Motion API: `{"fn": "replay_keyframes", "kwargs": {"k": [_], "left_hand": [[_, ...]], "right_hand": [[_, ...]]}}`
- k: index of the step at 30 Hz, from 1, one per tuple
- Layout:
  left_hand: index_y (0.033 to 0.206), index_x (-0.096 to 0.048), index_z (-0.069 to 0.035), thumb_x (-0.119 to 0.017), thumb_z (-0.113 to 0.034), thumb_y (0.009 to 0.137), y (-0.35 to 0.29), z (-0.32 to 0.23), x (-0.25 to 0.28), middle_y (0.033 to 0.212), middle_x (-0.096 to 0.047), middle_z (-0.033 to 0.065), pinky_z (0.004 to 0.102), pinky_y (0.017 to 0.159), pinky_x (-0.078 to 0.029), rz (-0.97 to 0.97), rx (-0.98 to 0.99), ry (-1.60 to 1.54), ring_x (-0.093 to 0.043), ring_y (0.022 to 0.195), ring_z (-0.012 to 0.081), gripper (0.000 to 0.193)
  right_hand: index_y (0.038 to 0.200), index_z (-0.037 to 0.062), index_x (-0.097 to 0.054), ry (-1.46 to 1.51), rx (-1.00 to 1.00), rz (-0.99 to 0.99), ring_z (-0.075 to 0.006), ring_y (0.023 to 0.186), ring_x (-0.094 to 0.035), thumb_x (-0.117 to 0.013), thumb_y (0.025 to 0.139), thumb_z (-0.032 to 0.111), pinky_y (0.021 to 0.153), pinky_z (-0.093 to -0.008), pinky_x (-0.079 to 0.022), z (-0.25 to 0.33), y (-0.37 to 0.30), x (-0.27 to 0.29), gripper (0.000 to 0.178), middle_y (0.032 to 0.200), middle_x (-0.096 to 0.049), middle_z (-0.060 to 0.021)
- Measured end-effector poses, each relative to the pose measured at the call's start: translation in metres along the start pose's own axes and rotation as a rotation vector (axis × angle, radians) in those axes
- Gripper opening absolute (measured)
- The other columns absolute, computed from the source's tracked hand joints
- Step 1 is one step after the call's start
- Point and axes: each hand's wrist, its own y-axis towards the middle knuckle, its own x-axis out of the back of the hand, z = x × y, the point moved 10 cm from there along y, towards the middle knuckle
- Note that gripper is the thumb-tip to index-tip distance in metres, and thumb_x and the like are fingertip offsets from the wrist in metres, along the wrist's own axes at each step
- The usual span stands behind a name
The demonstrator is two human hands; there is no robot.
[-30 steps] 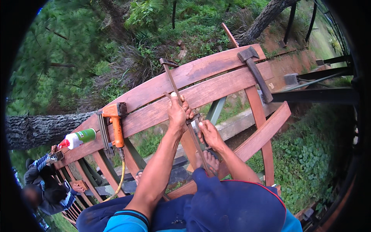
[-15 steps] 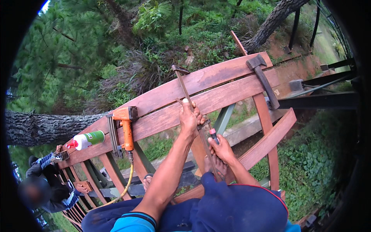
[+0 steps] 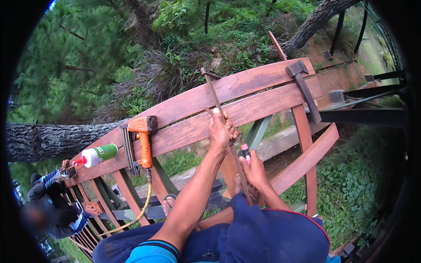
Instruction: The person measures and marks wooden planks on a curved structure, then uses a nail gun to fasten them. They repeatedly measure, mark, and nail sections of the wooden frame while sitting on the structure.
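Note:
A long rusty bar clamp [image 3: 213,93] lies across two reddish curved boards [image 3: 186,126], its head hooked past the far board's edge. My left hand [image 3: 220,133] is closed around the clamp's bar by the near board. Just below and right, my right hand [image 3: 255,172] grips a black handle with a pink end [image 3: 244,147], in line with the clamp's screw. The bar's lower end runs down beside my right hand toward my lap; a bare foot is partly hidden behind it.
An orange nail gun [image 3: 143,138] with a yellow hose [image 3: 144,208] rests on the boards, beside a white-and-green bottle [image 3: 100,155]. A hatchet [image 3: 302,85] lies at the right. Another person [image 3: 52,210] works at the far left. Open gaps separate the frame's slats.
The view has shifted slightly. My right hand has turned on the handle, its fingers now lower, showing more of the pink and black part. My left hand keeps its hold on the clamp.

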Motion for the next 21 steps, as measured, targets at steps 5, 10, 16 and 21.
{"fn": "replay_keyframes", "kwargs": {"k": [5,10,16,21], "left_hand": [[0.098,-0.047,-0.011,-0.039,-0.051,0.110,0.003,0.005,0.005,0.062,-0.039,-0.0014,0.0313,0.043,-0.039,0.029,0.047,-0.093,-0.035,0.043,0.0113,0.042],[0.098,-0.046,-0.012,-0.037,-0.051,0.111,0.005,0.003,-0.004,0.060,-0.041,0.0004,0.0324,0.041,-0.039,0.069,-0.002,-0.094,-0.039,0.041,0.0146,0.042],[0.097,-0.046,-0.012,-0.036,-0.054,0.110,0.007,0.009,0.009,0.058,-0.041,0.0002,0.0324,0.041,-0.039,0.057,0.054,-0.133,-0.038,0.040,0.0141,0.045],[0.097,-0.047,-0.012,-0.032,-0.054,0.111,0.012,0.009,0.013,0.059,-0.038,-0.0012,0.0320,0.042,-0.038,0.103,0.064,-0.107,-0.035,0.040,0.0127,0.046]], "right_hand": [[0.114,-0.0011,-0.054,-0.330,-0.053,0.005,-0.0524,0.072,-0.063,-0.069,0.097,0.021,0.066,-0.0536,-0.051,-0.014,-0.002,-0.008,0.032,0.073,-0.063,-0.0218],[0.100,0.0089,-0.054,0.904,-0.682,0.484,-0.0074,0.053,-0.048,-0.068,0.103,0.025,0.046,-0.0221,-0.036,-0.052,-0.011,-0.051,0.022,0.069,-0.055,0.0014],[0.110,0.0001,-0.053,-0.248,0.083,-0.074,-0.0381,0.061,-0.064,-0.067,0.099,0.020,0.059,-0.0449,-0.052,0.004,-0.003,-0.005,0.027,0.073,-0.063,-0.0133],[0.113,-0.0007,-0.056,-0.224,-0.053,0.017,-0.0478,0.066,-0.063,-0.067,0.098,0.020,0.064,-0.0503,-0.052,-0.017,0.009,-0.019,0.028,0.080,-0.064,-0.0220]]}}
